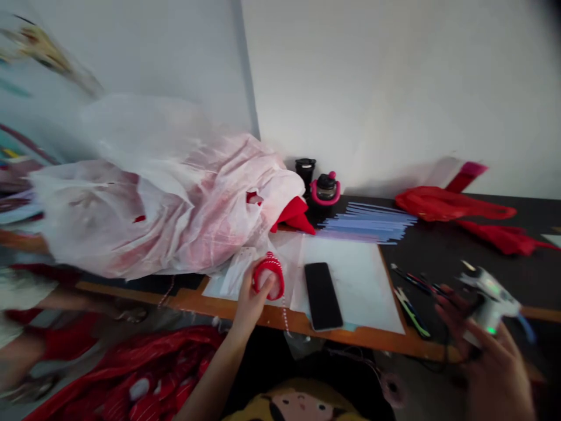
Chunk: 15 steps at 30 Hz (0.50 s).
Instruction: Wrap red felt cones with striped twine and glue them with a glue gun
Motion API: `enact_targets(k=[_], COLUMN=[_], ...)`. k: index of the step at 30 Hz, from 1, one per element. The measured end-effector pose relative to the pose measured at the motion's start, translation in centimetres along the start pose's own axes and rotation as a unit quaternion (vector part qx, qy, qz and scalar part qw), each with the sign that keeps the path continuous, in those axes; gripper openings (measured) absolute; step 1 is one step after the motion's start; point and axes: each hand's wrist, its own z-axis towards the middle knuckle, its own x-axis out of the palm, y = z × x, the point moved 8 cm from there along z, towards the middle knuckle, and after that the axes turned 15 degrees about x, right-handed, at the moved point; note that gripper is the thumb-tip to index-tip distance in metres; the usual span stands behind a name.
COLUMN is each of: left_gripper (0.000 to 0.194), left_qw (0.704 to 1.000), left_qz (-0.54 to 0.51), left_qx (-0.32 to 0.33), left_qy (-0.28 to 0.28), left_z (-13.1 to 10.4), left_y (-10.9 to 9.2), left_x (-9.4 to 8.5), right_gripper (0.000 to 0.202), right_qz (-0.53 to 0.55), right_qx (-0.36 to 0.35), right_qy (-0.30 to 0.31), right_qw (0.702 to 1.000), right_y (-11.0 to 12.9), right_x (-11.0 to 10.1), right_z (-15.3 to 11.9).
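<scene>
My left hand (249, 298) grips a small red round ornament (281, 285) with a pale face and a red-and-white twisted cord around its edge. The cord's end (286, 313) hangs down past the table edge. On the right, my right hand (491, 356) is closed around a white hot glue gun (504, 295) with green lights. Its nozzle points up and to the left, and a blue glue stick (527, 328) juts from its back; this side is blurred. Between the hands a black phone (323, 297) lies on white paper (357, 280).
A big white plastic bag (166, 210) fills the left of the table. Behind lie many glue sticks (368, 222), two dark bottles (325, 188) and a red plastic bag (438, 202). Pens and tools (412, 310) lie near the glue gun. Below, a red sack (144, 356) holds red pieces; another person's legs (83, 304) show.
</scene>
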Motion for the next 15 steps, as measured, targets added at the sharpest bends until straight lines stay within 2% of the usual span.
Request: enact_targets(k=[2,3,5,7,9,12,15], left_gripper=[0.045,0.045,0.048,0.053,0.055,0.052,0.056], left_qw=[0.994,0.983,0.945,0.904,0.881,0.850,0.824], left_qz=[0.087,0.147,0.264,0.353,0.364,0.310,0.302], left_qx=[0.043,0.067,0.115,0.171,0.232,0.303,0.289], left_qy=[0.046,0.089,0.152,0.173,0.195,0.298,0.382], left_z=[-0.1,-0.2,-0.5,-0.5,-0.5,-0.8,-0.7], left_y=[-0.2,-0.2,-0.3,-0.8,-1.3,-1.0,0.7], left_x=[0.5,1.0,1.9,2.0,1.8,1.9,1.8], right_gripper=[0.061,0.062,0.061,0.058,0.055,0.047,0.036], right_qz=[0.031,0.038,0.051,0.068,0.084,0.089,0.068], right_qx=[-0.014,-0.026,-0.048,-0.056,-0.052,-0.045,-0.070], right_qy=[0.018,0.032,0.027,-0.001,-0.027,-0.036,-0.023], right_qw=[0.999,0.998,0.997,0.996,0.995,0.994,0.995], right_y=[1.2,1.6,2.1,1.9,1.4,1.5,3.0], right_x=[0.9,1.3,1.2,0.1,-1.1,-1.8,-1.3], right_z=[-1.4,-1.9,-2.5,-2.4,-2.0,-1.8,-2.9])
